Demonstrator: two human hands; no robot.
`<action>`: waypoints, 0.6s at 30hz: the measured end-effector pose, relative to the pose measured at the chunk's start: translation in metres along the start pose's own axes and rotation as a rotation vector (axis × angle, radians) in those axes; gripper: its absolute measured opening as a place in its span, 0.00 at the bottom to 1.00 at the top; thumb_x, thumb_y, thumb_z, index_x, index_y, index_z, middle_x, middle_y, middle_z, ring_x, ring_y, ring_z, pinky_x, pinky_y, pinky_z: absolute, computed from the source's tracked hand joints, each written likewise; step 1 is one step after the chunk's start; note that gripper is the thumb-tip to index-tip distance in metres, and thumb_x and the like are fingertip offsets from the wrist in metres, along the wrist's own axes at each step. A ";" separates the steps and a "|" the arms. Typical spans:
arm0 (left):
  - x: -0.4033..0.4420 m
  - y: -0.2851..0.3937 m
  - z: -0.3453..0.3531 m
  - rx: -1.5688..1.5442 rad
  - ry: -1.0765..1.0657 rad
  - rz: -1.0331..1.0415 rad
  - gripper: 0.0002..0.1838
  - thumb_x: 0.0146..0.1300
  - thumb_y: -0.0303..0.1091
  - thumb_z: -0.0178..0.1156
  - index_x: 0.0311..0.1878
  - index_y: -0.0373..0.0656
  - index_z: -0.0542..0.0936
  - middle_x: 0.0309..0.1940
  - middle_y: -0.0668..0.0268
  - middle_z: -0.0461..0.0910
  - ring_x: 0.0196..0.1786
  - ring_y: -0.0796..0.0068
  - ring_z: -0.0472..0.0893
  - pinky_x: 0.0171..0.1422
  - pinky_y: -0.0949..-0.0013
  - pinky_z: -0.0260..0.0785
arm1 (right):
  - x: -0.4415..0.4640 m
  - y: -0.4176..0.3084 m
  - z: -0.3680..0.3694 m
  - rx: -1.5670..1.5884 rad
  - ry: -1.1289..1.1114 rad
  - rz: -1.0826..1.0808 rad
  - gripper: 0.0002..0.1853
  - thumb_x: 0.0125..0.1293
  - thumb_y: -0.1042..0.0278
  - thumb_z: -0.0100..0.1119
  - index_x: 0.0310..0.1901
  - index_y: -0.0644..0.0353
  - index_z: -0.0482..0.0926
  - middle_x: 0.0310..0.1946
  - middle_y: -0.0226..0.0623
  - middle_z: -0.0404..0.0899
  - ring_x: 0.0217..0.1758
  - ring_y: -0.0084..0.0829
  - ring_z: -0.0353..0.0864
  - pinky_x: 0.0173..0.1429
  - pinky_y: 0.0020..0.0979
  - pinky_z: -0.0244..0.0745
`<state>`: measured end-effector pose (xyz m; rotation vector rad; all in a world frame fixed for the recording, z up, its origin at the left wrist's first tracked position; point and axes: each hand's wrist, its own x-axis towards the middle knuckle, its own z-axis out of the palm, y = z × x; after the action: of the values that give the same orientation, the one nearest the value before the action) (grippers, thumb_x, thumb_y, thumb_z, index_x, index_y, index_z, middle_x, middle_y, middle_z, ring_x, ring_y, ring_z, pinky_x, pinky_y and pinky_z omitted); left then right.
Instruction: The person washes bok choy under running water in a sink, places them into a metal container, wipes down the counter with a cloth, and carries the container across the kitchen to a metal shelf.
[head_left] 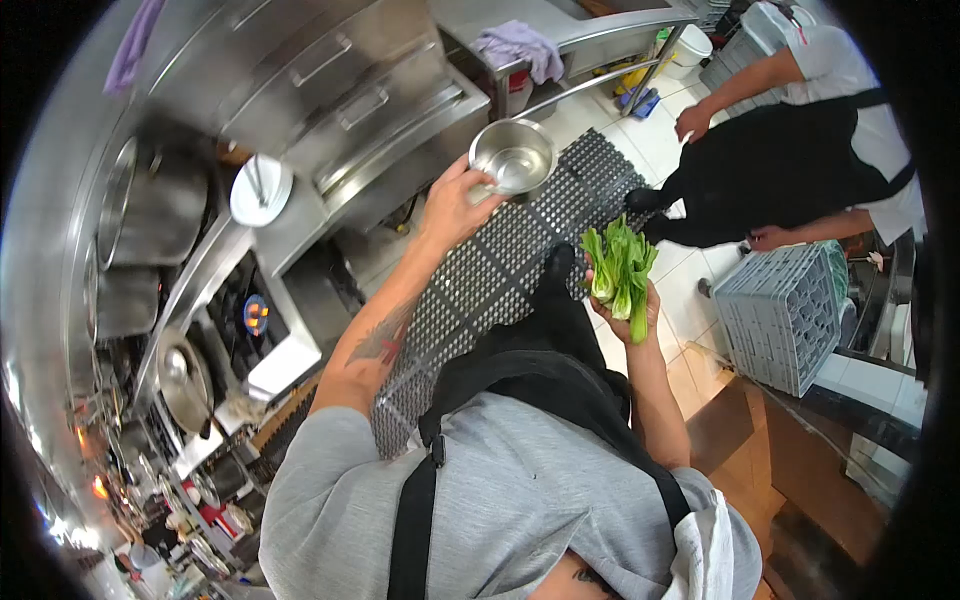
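Observation:
My left hand (458,207) grips the rim of a round stainless steel bowl (515,155), thumb and fingers closed on its near left edge. The bowl looks shiny inside; whether it holds liquid I cannot tell. My right hand (643,308) is wrapped round a bunch of leafy greens with pale stalks (616,262), like bok choy. Leaves point away from me, and the greens hide most of those fingers. Bowl and greens are apart, both held above the floor in front of my body.
A co-worker in a black apron (775,165) stands at the right, near a grey dish rack (770,320). On the left are a lit burner (256,315), a pan (183,385) and large pots (155,210). A perforated black mat (500,245) covers tiled floor. A purple cloth (520,50) hangs at the back.

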<state>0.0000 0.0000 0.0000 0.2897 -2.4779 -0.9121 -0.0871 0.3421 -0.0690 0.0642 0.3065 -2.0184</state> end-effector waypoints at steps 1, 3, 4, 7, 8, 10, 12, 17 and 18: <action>0.020 0.016 0.009 -0.026 0.020 0.057 0.14 0.56 0.42 0.72 0.36 0.41 0.83 0.55 0.57 0.80 0.53 0.59 0.82 0.56 0.61 0.74 | -0.003 -0.003 -0.001 -0.013 0.005 -0.016 0.44 0.63 0.47 0.61 0.76 0.56 0.54 0.74 0.52 0.55 0.69 0.52 0.69 0.60 0.59 0.78; 0.151 -0.019 0.029 -0.042 -0.023 0.038 0.16 0.55 0.42 0.73 0.37 0.40 0.83 0.42 0.62 0.84 0.39 0.70 0.82 0.46 0.67 0.73 | 0.098 -0.029 -0.020 0.090 -0.023 0.008 0.43 0.64 0.51 0.60 0.76 0.57 0.52 0.75 0.54 0.53 0.70 0.53 0.68 0.60 0.60 0.76; 0.206 -0.020 0.053 -0.197 -0.040 0.013 0.18 0.56 0.46 0.72 0.38 0.40 0.84 0.40 0.60 0.83 0.39 0.67 0.83 0.46 0.66 0.74 | 0.119 -0.058 -0.021 0.068 -0.019 -0.005 0.42 0.65 0.52 0.59 0.76 0.57 0.52 0.75 0.55 0.53 0.70 0.53 0.68 0.59 0.60 0.77; 0.354 -0.012 0.123 -0.468 -0.053 -0.160 0.17 0.63 0.46 0.68 0.33 0.39 0.84 0.25 0.72 0.82 0.30 0.82 0.78 0.39 0.76 0.70 | 0.171 -0.158 -0.019 0.036 0.042 0.014 0.38 0.67 0.52 0.56 0.74 0.58 0.56 0.74 0.56 0.56 0.70 0.57 0.68 0.59 0.63 0.77; 0.396 -0.046 0.159 -0.506 -0.181 -0.244 0.21 0.68 0.50 0.63 0.46 0.38 0.81 0.38 0.61 0.84 0.38 0.73 0.82 0.43 0.74 0.74 | 0.189 -0.176 -0.024 0.039 0.079 0.014 0.38 0.67 0.53 0.56 0.74 0.59 0.57 0.73 0.56 0.56 0.70 0.57 0.67 0.59 0.63 0.76; 0.501 -0.052 0.179 -0.965 -0.206 -0.505 0.25 0.70 0.53 0.58 0.54 0.38 0.75 0.46 0.52 0.80 0.44 0.65 0.82 0.47 0.70 0.77 | 0.240 -0.232 -0.002 0.023 0.072 -0.003 0.36 0.67 0.55 0.56 0.73 0.60 0.58 0.73 0.56 0.56 0.70 0.57 0.67 0.58 0.64 0.77; 0.590 -0.075 0.199 -1.571 -0.228 -0.838 0.33 0.74 0.59 0.46 0.66 0.38 0.63 0.57 0.37 0.70 0.52 0.49 0.80 0.53 0.62 0.80 | 0.289 -0.282 0.018 -0.035 -0.001 -0.029 0.37 0.66 0.55 0.58 0.73 0.60 0.58 0.74 0.56 0.54 0.69 0.56 0.68 0.57 0.64 0.78; 0.703 -0.155 0.192 -1.532 0.054 -0.605 0.37 0.74 0.61 0.44 0.71 0.39 0.60 0.59 0.37 0.69 0.54 0.51 0.79 0.55 0.60 0.79 | 0.385 -0.382 0.041 -0.116 -0.012 -0.122 0.42 0.62 0.53 0.63 0.73 0.60 0.57 0.72 0.55 0.58 0.68 0.57 0.70 0.58 0.62 0.78; 0.706 -0.179 0.181 -1.220 0.168 -0.563 0.32 0.74 0.60 0.45 0.63 0.38 0.70 0.51 0.46 0.77 0.49 0.56 0.82 0.52 0.62 0.79 | 0.409 -0.397 0.043 -0.102 -0.013 -0.126 0.41 0.62 0.52 0.62 0.73 0.60 0.58 0.71 0.55 0.60 0.68 0.56 0.70 0.58 0.62 0.77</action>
<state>-0.6945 -0.2835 0.0208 0.5742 -1.2959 -2.2701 -0.6210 0.1421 -0.0258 -0.0323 0.4133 -2.1232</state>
